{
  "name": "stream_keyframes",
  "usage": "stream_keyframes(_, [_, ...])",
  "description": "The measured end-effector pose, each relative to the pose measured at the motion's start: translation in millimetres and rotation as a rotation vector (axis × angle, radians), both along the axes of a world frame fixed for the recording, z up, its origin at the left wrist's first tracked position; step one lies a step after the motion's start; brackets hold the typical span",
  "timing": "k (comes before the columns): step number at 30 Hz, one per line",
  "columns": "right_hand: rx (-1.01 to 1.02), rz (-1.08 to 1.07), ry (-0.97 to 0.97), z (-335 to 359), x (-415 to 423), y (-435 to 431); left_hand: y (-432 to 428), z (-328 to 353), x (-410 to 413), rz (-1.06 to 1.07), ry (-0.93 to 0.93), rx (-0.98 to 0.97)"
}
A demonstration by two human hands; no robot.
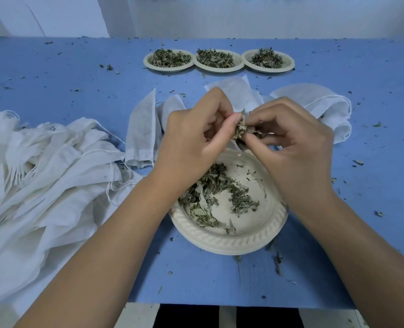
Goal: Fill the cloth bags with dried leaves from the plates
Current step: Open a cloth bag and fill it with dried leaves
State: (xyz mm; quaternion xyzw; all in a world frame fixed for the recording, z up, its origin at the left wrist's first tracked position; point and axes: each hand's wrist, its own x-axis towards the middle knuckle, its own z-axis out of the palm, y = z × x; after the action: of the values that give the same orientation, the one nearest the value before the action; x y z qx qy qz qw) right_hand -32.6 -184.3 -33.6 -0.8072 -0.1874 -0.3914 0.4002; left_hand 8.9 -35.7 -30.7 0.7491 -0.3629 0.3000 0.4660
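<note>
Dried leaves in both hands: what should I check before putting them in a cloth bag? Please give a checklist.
1. Clump of dried green leaves pinched by left hand and right hand: ok.
2. Open bag mouth below the clump: cannot tell, hands hide it.
3. More leaves on near round cream plate: ok.
4. Pile of white cloth bags beside the plate: ok.
5. Blue table free of crumbs: not ok.

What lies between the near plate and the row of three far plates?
In the head view, the left hand and right hand pinch a clump of dried leaves, with flat cloth bags beyond them on the blue table.
</note>
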Motion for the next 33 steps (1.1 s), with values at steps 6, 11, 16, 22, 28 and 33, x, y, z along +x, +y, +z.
stream_keyframes(6, [-0.144,0.008,0.076,-1.7,5.9,-1.8,-1.7,-1.0,-2.5,-0.038,0.057,-0.009])
stream_keyframes(11, [0.148,0.196,0.135,7.1,2.1,-5.9,-1.3,4.1,-1.7,0.007,0.136,-0.136])
stream_keyframes(16, [-0.125,0.205,0.092,4.7,-1.8,-2.1,-2.1,3.7,-5.2,-0.018,0.117,-0.084])
stream_keyframes(22, [-0.266,0.135,0.09,2.3,-1.3,-2.5,-1.1,4.7,-5.0,-0.036,0.137,-0.1])
stream_keyframes(28, [-0.117,0.071,-0.141,7.3,-3.6,-7.2,-1.9,8.2,-7.1,-0.033,0.215,-0.198])
stream_keyframes(33, [-0.343,0.219,0.106,0.6,-1.3,4.5,-2.0,8.4,-9.8,-0.087,0.207,-0.137])
